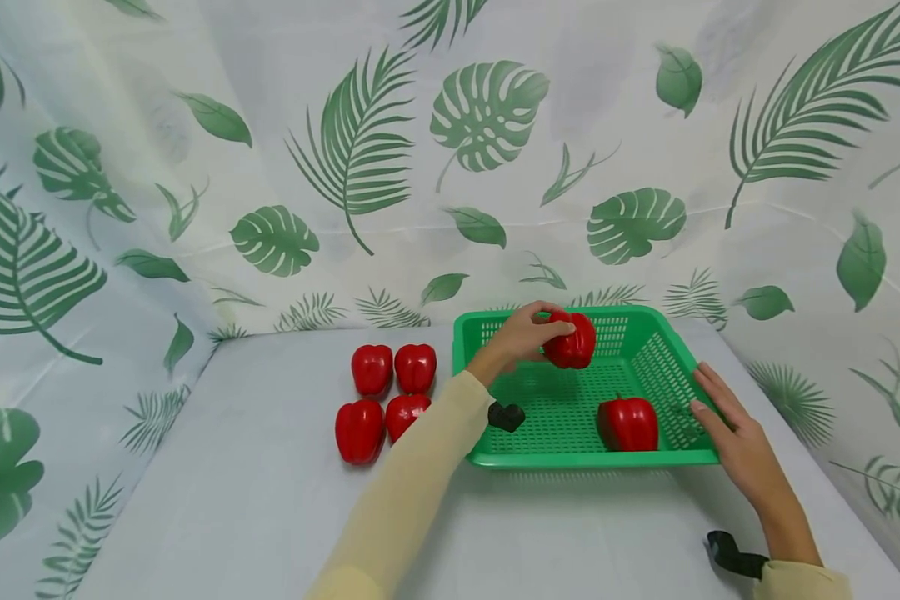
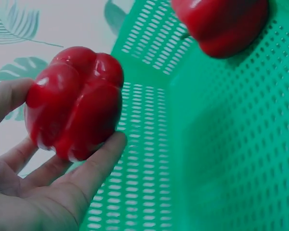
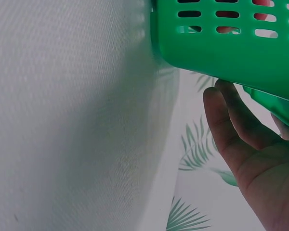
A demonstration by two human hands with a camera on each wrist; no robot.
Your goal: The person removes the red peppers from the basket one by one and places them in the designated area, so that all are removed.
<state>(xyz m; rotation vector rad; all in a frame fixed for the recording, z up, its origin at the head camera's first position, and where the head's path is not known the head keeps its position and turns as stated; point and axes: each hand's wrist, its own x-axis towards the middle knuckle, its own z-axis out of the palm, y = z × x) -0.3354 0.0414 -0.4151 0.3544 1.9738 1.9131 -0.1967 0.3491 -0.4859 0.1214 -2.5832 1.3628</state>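
Observation:
My left hand (image 1: 521, 337) holds a red bell pepper (image 1: 572, 342) above the left part of a green plastic basket (image 1: 592, 460). In the left wrist view, the thumb and fingers lie around the sides of this glossy, lobed bell pepper (image 2: 77, 106). A second bell pepper (image 1: 630, 423), with a short green stem, rests inside the basket near the front right. At the basket's right rim, my right hand (image 1: 742, 454) grips the edge, thumb over the rim. The right wrist view shows fingers (image 3: 221, 115) against the outside of the basket wall (image 3: 221, 55); the thumb is hidden there.
Several more red bell peppers (image 1: 360, 432) stand grouped on the white table (image 1: 255, 467) left of the basket, one partly covered by the left sleeve (image 1: 420, 483). A leaf-patterned cloth (image 1: 390, 183) hangs behind the table. Dark straps (image 1: 735, 557) show near both wrists.

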